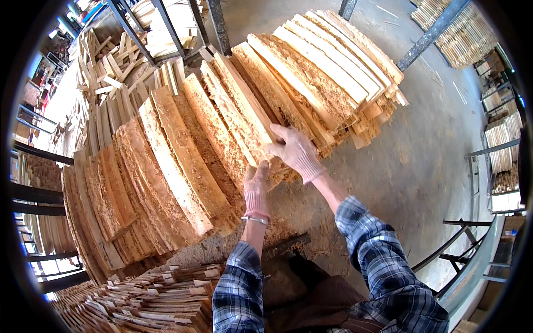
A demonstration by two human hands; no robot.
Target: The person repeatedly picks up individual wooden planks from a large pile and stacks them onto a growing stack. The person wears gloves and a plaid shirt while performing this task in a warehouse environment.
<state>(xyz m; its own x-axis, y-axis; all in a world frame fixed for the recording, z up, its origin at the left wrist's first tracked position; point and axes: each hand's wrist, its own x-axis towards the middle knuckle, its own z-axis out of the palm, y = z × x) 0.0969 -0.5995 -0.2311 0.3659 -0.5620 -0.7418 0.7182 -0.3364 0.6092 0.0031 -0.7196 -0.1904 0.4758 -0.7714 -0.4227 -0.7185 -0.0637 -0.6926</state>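
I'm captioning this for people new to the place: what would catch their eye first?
Most likely the big stack of rough boards, fanned across the middle. Next, the left hand and right hand, close together at the stack's near edge. Another pile of thin wood strips fills the lower left.

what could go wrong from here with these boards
Splinters: the left hand and right hand are at the near end of a board, so a rough edge might snag them.
Slipping: crumbly sawdust coats parts of the pile, which could let boards slide.
Falling: uneven wood pieces jut out at the pile's right end and might drop if knocked.
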